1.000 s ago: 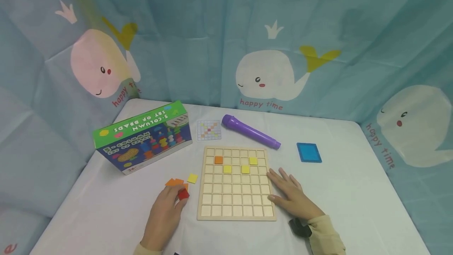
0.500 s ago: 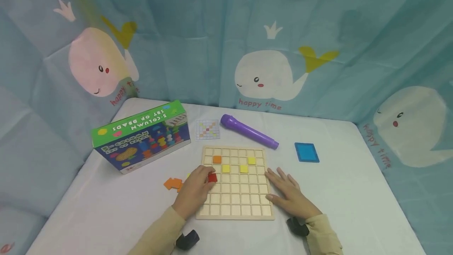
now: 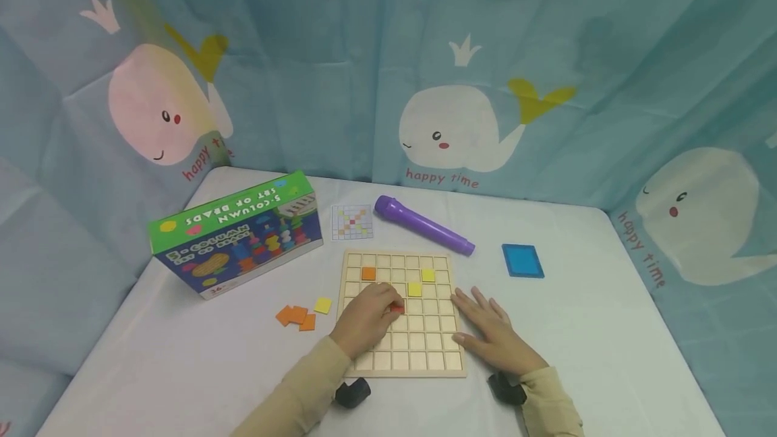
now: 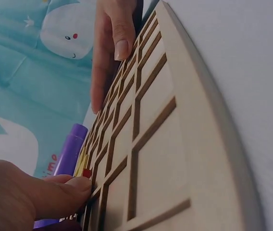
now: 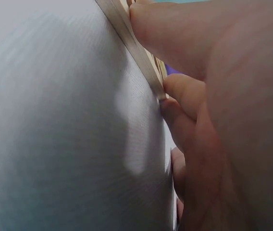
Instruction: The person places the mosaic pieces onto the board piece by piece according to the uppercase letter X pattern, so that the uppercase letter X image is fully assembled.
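My left hand (image 3: 366,319) pinches a red square tile (image 3: 397,310) over the middle of the wooden grid board (image 3: 403,374). In the left wrist view, the thumb and fingertips hold that tile (image 4: 87,172) low against the board; whether it touches a cell I cannot tell. An orange tile (image 3: 368,273) and two yellow tiles, one (image 3: 427,276) above the other (image 3: 415,289), show in the cells. The hand hides part of the board behind it. My right hand (image 3: 496,337) rests at the board's right edge with its fingers extended.
Left of the board lie several loose orange tiles (image 3: 297,315) and a yellow tile (image 3: 323,305). A pattern card (image 3: 352,222) and a purple toy microphone (image 3: 423,224) lie behind it. A box (image 3: 237,235) stands at the left, a blue square (image 3: 523,261) lies right.
My left hand has carried the red tile rightward from beside the loose orange tiles to the board's middle, now covering a yellow tile seen earlier. My right hand stays at the board's edge.
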Action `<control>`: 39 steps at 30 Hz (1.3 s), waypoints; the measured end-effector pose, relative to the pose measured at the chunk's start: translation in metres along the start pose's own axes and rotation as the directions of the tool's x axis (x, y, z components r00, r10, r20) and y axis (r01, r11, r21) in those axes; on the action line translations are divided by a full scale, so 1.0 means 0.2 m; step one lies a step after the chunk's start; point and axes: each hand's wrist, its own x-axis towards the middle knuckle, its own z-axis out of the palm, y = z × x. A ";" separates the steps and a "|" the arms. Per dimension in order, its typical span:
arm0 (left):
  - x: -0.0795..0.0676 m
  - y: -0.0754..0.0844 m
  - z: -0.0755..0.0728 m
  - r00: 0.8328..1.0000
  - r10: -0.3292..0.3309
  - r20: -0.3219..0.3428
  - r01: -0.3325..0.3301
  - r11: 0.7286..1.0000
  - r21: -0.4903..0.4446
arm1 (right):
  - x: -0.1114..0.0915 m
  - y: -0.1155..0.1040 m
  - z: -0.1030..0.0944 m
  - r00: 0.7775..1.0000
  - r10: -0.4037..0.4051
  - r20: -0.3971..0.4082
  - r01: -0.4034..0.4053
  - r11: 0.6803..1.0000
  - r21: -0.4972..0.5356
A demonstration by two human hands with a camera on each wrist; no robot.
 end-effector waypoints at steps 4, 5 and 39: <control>0.01 0.00 0.00 1.000 0.000 -0.014 0.000 1.000 0.011 | 0.00 0.00 0.00 1.000 -0.006 -0.008 0.006 1.000 -0.002; 0.01 0.01 0.00 1.000 -0.002 -0.015 0.002 1.000 0.015 | 0.00 0.00 0.00 1.000 -0.005 -0.007 0.005 1.000 -0.004; -0.19 0.00 -0.14 0.999 0.023 -0.038 -0.017 0.990 0.141 | 0.00 -0.01 0.00 1.000 0.012 -0.005 -0.012 1.000 0.001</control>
